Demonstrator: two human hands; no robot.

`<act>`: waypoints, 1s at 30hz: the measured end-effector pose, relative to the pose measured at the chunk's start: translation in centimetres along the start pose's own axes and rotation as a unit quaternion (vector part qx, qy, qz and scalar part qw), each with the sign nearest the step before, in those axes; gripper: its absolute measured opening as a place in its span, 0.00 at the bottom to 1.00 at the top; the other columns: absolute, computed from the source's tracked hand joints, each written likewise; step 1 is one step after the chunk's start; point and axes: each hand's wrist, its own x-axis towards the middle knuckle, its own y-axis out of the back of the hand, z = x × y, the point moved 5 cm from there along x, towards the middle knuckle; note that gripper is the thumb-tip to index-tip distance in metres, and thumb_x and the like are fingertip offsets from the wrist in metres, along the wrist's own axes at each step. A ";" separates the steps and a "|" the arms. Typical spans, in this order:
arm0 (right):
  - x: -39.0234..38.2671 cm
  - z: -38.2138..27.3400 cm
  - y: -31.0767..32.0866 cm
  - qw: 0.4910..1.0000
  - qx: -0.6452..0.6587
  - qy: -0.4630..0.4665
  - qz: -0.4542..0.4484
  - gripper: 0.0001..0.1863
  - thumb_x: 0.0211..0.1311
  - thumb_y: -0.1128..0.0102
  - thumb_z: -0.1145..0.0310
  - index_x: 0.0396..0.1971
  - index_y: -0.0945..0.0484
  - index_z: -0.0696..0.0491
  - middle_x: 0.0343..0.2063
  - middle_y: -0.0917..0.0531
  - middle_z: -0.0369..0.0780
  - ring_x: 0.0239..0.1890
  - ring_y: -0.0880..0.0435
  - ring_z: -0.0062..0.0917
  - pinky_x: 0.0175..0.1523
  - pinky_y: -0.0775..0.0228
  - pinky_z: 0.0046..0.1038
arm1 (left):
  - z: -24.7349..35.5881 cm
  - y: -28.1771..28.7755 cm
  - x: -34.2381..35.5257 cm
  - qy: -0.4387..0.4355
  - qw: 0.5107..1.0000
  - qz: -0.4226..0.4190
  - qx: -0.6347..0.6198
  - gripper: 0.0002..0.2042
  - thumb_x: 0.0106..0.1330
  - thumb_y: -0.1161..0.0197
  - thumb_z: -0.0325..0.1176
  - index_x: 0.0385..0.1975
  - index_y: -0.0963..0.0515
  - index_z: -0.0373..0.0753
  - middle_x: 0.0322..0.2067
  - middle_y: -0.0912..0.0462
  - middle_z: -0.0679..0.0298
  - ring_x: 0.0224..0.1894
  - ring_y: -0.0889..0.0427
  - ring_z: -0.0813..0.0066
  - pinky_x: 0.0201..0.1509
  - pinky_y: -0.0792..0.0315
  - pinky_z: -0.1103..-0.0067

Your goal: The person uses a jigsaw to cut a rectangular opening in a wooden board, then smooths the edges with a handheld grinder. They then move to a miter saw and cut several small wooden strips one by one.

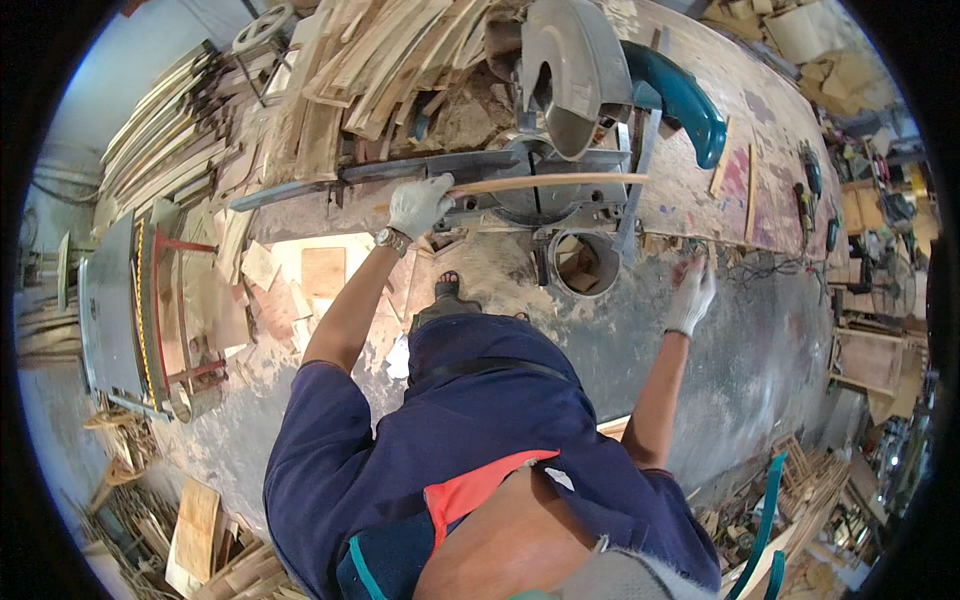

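The thin wooden strip (570, 181) spans the saw base (512, 207) in front of the metal fence (430, 164), its left end in the closed left grip (418, 206); it should handle best kept level and square, with that grip well to the side of the slot (537, 205). The right grip (690, 295) sits apart from it, loosely curled, and I cannot tell whether it holds anything. Beyond the desk's (780, 205) front edge, the round metal bin (552, 272) crowds the middle, while bare floor (760, 350) rightward leaves more room.
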 end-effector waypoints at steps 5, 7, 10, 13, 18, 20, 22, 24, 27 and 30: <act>1.0 -18.4 -5.7 0.965 -0.009 0.251 -0.070 0.26 0.80 0.52 0.52 0.56 0.22 0.62 0.41 0.13 0.39 0.41 0.18 0.21 0.47 0.27 0.25 | -4.9 -3.4 2.1 0.043 0.996 0.012 0.079 0.19 0.69 0.40 0.55 0.37 0.22 0.44 0.34 0.13 0.57 0.37 0.14 0.51 0.37 0.22 0.58; 1.1 -23.9 -9.1 0.947 0.019 0.286 -0.143 0.26 0.80 0.52 0.52 0.59 0.24 0.61 0.41 0.14 0.41 0.39 0.18 0.22 0.48 0.26 0.25 | -5.9 -3.5 2.7 0.038 0.997 0.002 0.071 0.21 0.70 0.41 0.57 0.39 0.19 0.43 0.33 0.13 0.56 0.37 0.13 0.52 0.39 0.21 0.58; 0.1 -30.6 -16.0 0.878 -0.231 0.284 -0.310 0.26 0.75 0.48 0.54 0.61 0.26 0.59 0.41 0.14 0.46 0.37 0.15 0.21 0.46 0.21 0.26 | -8.9 -3.1 1.4 0.060 0.995 -0.013 0.078 0.21 0.72 0.44 0.57 0.41 0.20 0.43 0.32 0.14 0.55 0.37 0.14 0.51 0.40 0.22 0.58; 1.6 -32.4 -20.4 0.772 -0.440 0.225 -0.400 0.28 0.71 0.44 0.54 0.63 0.29 0.56 0.40 0.15 0.45 0.31 0.15 0.22 0.38 0.20 0.28 | -11.2 -1.7 0.5 0.031 0.996 0.015 0.086 0.20 0.72 0.44 0.56 0.40 0.21 0.43 0.32 0.14 0.55 0.36 0.14 0.50 0.39 0.23 0.58; 1.7 -32.2 -19.4 0.791 -0.454 0.143 -0.385 0.29 0.67 0.42 0.59 0.64 0.31 0.57 0.37 0.15 0.44 0.28 0.15 0.21 0.35 0.19 0.27 | -9.9 -1.5 2.3 0.038 0.993 -0.071 0.089 0.16 0.71 0.42 0.50 0.45 0.23 0.43 0.34 0.14 0.54 0.38 0.14 0.49 0.42 0.23 0.57; 2.4 -29.3 -19.1 0.811 -0.414 0.131 -0.391 0.30 0.65 0.41 0.60 0.64 0.31 0.59 0.40 0.15 0.46 0.36 0.16 0.20 0.39 0.20 0.26 | -10.8 -1.7 1.2 0.048 0.992 -0.076 0.093 0.16 0.71 0.42 0.49 0.46 0.24 0.44 0.35 0.14 0.53 0.39 0.14 0.49 0.42 0.23 0.57; -0.3 -27.4 -18.1 0.859 -0.317 0.122 -0.382 0.31 0.61 0.40 0.64 0.63 0.31 0.59 0.39 0.16 0.46 0.35 0.17 0.20 0.39 0.21 0.26 | -11.1 -1.1 0.4 0.066 0.990 -0.086 0.094 0.15 0.71 0.41 0.49 0.46 0.24 0.44 0.35 0.14 0.53 0.39 0.14 0.49 0.42 0.22 0.56; -2.3 -24.5 -16.8 0.883 -0.276 0.094 -0.367 0.31 0.57 0.39 0.68 0.62 0.31 0.60 0.38 0.16 0.47 0.35 0.17 0.23 0.39 0.21 0.27 | -11.8 -1.1 -0.4 0.077 0.990 -0.075 0.093 0.16 0.71 0.42 0.49 0.46 0.24 0.44 0.36 0.14 0.54 0.38 0.14 0.49 0.41 0.22 0.56; -3.8 -17.2 -14.1 0.896 -0.308 0.058 -0.314 0.31 0.53 0.40 0.70 0.60 0.30 0.60 0.38 0.17 0.47 0.36 0.16 0.30 0.44 0.23 0.32 | -11.1 -1.7 0.9 0.077 0.988 -0.095 0.098 0.15 0.72 0.42 0.49 0.45 0.24 0.44 0.36 0.14 0.54 0.38 0.13 0.49 0.40 0.21 0.57; -5.7 -11.7 -12.7 0.924 -0.259 0.075 -0.270 0.33 0.49 0.39 0.70 0.60 0.30 0.58 0.35 0.17 0.47 0.35 0.16 0.36 0.46 0.24 0.34 | -11.2 -2.0 1.0 0.056 0.988 -0.085 0.115 0.15 0.71 0.41 0.48 0.48 0.22 0.46 0.37 0.13 0.55 0.37 0.13 0.51 0.38 0.21 0.59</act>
